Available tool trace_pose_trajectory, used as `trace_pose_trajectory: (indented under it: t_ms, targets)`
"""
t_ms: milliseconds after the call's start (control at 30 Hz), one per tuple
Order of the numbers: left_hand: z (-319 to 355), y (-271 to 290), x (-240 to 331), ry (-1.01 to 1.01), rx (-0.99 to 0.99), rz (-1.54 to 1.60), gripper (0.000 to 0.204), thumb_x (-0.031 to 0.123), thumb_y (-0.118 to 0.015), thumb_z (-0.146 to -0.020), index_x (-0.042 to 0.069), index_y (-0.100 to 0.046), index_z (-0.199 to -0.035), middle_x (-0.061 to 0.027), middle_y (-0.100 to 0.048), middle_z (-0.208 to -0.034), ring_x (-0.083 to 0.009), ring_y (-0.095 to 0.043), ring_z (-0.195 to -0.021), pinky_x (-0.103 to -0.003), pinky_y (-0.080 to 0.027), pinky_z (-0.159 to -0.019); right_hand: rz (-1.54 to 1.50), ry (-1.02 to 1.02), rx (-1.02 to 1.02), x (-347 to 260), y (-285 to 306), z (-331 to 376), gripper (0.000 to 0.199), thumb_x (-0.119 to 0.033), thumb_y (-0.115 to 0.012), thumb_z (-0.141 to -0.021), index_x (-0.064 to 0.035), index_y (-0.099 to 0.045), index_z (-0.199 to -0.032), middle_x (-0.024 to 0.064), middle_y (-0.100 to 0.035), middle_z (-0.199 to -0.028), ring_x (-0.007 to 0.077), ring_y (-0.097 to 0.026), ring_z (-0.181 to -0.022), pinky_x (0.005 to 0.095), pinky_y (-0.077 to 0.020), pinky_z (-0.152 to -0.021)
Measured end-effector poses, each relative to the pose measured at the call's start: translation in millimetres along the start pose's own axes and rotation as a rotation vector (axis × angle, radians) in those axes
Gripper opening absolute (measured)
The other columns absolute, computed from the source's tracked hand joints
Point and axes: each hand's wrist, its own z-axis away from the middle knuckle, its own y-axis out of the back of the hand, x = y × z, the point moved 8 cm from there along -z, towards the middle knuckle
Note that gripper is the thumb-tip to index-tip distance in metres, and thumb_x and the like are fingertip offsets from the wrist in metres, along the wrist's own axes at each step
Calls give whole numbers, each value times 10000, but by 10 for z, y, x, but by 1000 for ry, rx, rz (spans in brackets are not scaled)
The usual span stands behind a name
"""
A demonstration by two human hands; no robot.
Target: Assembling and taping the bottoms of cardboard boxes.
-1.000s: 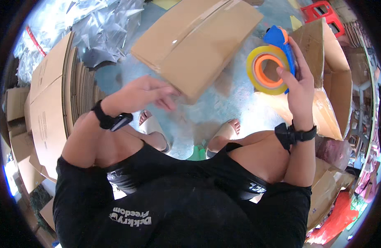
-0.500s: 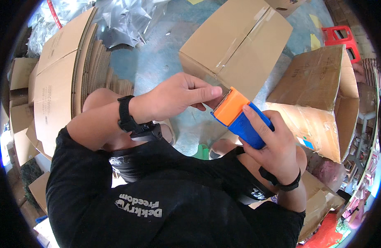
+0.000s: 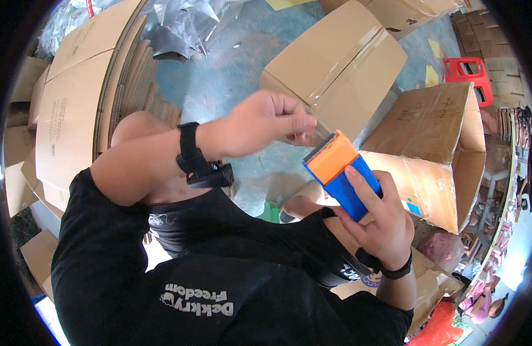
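My right hand is wrapped around a hand-held tape dispenser, blue in the body and orange at the front, with a dark toothed edge toward the upper left. The thumb and fingers of my left hand are pinched together just left of that edge, slightly smeared by motion. A faint see-through strip of tape seems to span the gap, though its ends are hard to make out. Beyond both hands lies a closed brown carton, with shiny clear tape along its seam.
Flat cardboard sheets stand stacked at my left. An open, worn carton is at the right, with a red plastic stool behind it. Clear plastic film is heaped at the far left on the blue floor.
My left hand has moved a little up and away from the toothed edge. The dispenser in my right hand has shifted slightly down, and the whole view has tilted.
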Motion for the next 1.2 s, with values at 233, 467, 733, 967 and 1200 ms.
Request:
trace_pose_trajectory:
  t_ms: [233,467,733,967,1200]
  targets:
    - [-62,1042,550,-124,368,-653,291,293,-665,-994,18,-730,-921,-29,-720,-822,-88,-643,-765,-262,-516,-746,120,-192,-131,774,186,330,772,12,-763,-721,-225,-588,-1434,166,-563,-1084,355,-622,-960,425,-547,-833]
    - [-22,1421,476,14,609,-965,366,362,-708,-930,9,-769,-855,-34,-709,-707,-110,-625,-648,-283,-489,-626,82,-183,-190,976,90,436,740,27,-728,-740,-209,-591,-1429,167,-557,-1049,356,-613,-959,426,-536,-834]
    - [-283,1453,142,-26,528,-970,396,394,-682,-942,18,-761,-846,-67,-703,-713,-148,-624,-596,-328,-510,-589,76,-218,-249,1089,-66,287,573,-89,-730,-842,-199,-624,-1394,172,-565,-945,353,-610,-827,424,-518,-750]
    - [-361,1408,-168,270,531,-663,555,546,-586,-974,14,-746,-963,-97,-690,-822,-187,-692,-746,-357,-562,-629,-68,-230,-221,1146,-78,40,515,-200,-780,-831,-183,-672,-1334,183,-597,-867,361,-628,-791,415,-516,-726]
    - [-300,1749,98,270,688,-1045,736,607,-567,-957,-90,-676,-1164,-199,-720,-1072,-288,-725,-867,-408,-580,-781,-269,-317,-389,1220,-85,-275,516,-172,-738,-776,-139,-694,-1289,210,-705,-940,357,-686,-843,387,-550,-805]
